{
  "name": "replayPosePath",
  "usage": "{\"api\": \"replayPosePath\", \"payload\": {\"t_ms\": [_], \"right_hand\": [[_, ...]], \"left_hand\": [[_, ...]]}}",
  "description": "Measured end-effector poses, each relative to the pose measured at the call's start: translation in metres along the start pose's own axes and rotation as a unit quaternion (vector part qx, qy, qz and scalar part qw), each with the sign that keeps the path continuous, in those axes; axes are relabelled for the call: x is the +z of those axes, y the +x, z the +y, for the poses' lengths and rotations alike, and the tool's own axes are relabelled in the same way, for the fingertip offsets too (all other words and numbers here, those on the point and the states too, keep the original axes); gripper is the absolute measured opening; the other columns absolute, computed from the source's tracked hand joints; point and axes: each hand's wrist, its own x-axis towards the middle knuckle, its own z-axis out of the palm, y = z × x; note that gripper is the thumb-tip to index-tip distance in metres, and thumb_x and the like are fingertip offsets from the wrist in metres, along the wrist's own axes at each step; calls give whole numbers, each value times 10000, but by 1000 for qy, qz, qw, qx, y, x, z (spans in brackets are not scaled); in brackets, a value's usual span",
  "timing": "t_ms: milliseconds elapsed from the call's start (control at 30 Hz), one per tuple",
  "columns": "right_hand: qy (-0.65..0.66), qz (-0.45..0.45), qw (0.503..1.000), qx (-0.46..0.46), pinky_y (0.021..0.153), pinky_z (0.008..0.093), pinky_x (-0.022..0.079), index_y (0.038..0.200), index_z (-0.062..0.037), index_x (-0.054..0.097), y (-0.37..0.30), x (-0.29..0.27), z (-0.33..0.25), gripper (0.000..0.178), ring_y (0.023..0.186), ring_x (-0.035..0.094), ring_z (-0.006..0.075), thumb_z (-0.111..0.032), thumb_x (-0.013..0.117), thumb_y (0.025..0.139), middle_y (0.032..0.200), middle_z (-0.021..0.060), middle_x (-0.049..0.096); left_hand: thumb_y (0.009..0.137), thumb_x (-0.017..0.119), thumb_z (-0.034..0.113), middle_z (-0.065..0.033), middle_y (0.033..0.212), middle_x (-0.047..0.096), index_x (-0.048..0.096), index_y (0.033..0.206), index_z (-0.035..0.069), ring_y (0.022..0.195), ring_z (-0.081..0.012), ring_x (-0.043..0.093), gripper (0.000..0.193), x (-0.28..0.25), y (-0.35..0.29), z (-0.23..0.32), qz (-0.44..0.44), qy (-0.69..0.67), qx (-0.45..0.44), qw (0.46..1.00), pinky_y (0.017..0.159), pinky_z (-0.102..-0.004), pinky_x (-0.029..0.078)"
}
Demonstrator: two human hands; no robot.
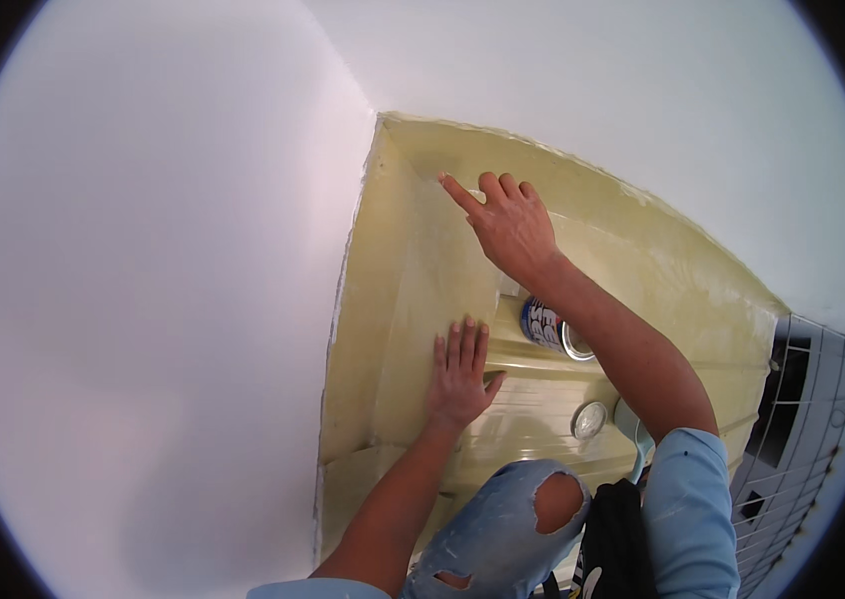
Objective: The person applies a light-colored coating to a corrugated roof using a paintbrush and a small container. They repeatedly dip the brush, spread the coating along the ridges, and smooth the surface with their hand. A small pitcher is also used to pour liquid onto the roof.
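My left hand [459, 376] lies flat with its fingers spread on the pale yellow coated surface [437, 270]. Farther off, my right hand [515, 228] reaches to the corner where that surface meets its upturned edge. Its index finger is stretched out, with a whitish smear at the tip, and touches or nearly touches the surface. The other fingers are partly bent, and no tool shows in them. Beneath my right forearm is a blue and white metal can [542, 323], partly hidden. A round metal lid [589, 419] lies nearer to me.
White walls [163, 250] rise at the left and far side, meeting the yellow coating in a ragged edge. A light blue plastic vessel with a handle [634, 431] sits beside my right arm. At the right stands a wire grille [802, 419]. My knee in torn jeans [502, 519] is close in front.
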Motion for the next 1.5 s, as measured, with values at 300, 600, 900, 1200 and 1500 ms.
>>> {"api": "replayPosePath", "payload": {"t_ms": [300,600,900,1200,1500], "right_hand": [[-167,139,962,-167,1316,571,175,1669,-217,317,93,25,22,705,1619,138,247,-129,564,1014,1778,-13,70],[227,30,972,56,747,441,547,1222,-91,678,68,41,-28,355,829,696,279,-370,640,1005,963,112,732],[374,102,864,320,456,434,418,507,-63,530,111,65,-41,844,449,500,306,-791,569,932,466,118,476],[337,95,869,350,477,433,424,495,-57,533,145,73,-35,896,475,511,301,-883,590,836,481,115,490],[368,126,832,395,458,424,427,491,-71,534,142,82,-31,894,458,526,285,-894,572,840,472,95,501]], "left_hand": [[964,546,675,-213,1709,289,322,1654,63,1579,-413,256,950,5,0,-2,24,23,8,999,1281,-623,167],[991,506,673,-206,1739,216,286,1667,59,1598,-410,208,939,8,-1,1,-2,16,1,1000,1286,-624,143],[1001,489,674,-198,1749,200,274,1673,59,1597,-397,222,937,-7,-2,3,-8,26,3,1000,1281,-611,187],[999,482,686,-203,1740,228,347,1644,48,1593,-400,239,917,-6,-2,3,-23,37,3,999,1281,-616,176],[985,494,686,-197,1739,240,372,1634,54,1595,-406,237,914,-3,-4,4,-44,67,7,997,1279,-626,168]]}}
